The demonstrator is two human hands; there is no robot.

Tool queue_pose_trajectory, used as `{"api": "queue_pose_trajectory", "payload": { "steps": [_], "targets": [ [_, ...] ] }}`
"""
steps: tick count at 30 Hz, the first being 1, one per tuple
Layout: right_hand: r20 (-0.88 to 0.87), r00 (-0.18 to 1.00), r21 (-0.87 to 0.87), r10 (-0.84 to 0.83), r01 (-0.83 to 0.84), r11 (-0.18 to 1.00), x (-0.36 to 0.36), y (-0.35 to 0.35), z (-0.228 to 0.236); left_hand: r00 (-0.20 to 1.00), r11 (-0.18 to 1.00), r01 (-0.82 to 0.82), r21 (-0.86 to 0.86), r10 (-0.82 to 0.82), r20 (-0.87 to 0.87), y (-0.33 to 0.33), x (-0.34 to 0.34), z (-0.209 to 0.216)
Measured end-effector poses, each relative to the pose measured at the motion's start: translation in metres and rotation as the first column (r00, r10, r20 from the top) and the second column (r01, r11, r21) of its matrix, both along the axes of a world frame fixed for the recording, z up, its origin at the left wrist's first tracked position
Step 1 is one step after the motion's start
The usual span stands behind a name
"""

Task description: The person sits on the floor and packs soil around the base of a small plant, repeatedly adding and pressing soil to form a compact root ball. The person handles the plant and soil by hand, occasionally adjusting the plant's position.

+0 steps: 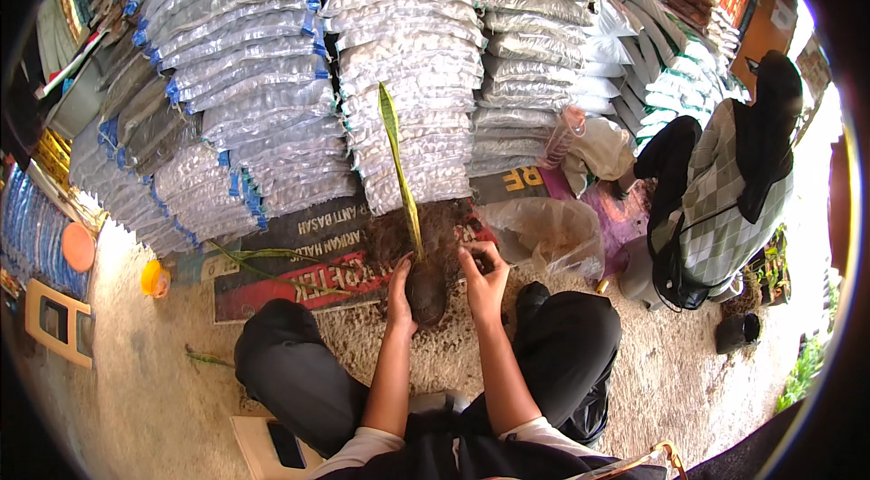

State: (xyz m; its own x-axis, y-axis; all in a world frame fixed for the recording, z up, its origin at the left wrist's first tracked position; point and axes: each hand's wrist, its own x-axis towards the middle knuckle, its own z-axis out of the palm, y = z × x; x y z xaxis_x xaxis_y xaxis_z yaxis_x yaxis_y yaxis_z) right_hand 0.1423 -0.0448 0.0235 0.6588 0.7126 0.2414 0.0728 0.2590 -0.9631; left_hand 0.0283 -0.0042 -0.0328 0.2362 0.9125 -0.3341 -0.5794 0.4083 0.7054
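A snake plant's tall leaf (397,158), green with yellow edges, rises from a small dark planter bag (426,292) in front of me. My left hand (401,292) is pressed round the bag's left side. Just right of the bag, my right hand (484,279) is raised with its fingers curled and the thumb close to the fingertips; whether anything small is between them cannot be made out. Loose dark soil (444,224) is heaped behind the bag on a printed banner sheet (313,271). Long cut leaves (272,253) lie to the left.
Stacked filled sacks (399,45) wall off the far side. A clear plastic bag (550,235) lies to the right, near a person in a checkered garment (725,181). An orange-yellow tub (155,280) and beige stool (59,321) are left. A phone (285,446) lies by my left leg.
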Motion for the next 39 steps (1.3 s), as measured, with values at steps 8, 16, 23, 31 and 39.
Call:
{"api": "queue_pose_trajectory", "payload": {
  "steps": [8,16,23,31,39],
  "targets": [
    [0.044,0.998,-0.008,0.032,-0.032,0.999,-0.001,0.022,-0.023,0.992,0.986,-0.053,-0.157,0.07,0.108,0.004,-0.007,0.004],
    [0.478,0.82,-0.236,0.315,-0.226,0.945,-0.05,-0.001,-0.011,0.989,0.988,-0.141,0.059,0.138,0.053,0.008,-0.021,-0.008],
    [-0.141,0.929,-0.028,0.341,-0.348,0.937,-0.041,0.0,-0.014,0.972,0.939,0.085,0.333,-0.005,-0.235,0.0,-0.019,0.024],
    [0.367,0.866,-0.192,0.338,-0.285,0.939,-0.044,-0.016,-0.012,0.979,0.999,-0.044,-0.009,0.045,0.197,0.003,-0.015,0.014],
    [0.592,0.8,-0.077,0.097,-0.064,0.995,-0.04,-0.021,0.004,0.936,0.982,0.186,0.009,-0.18,0.303,0.0,-0.011,0.027]
  ]
}}
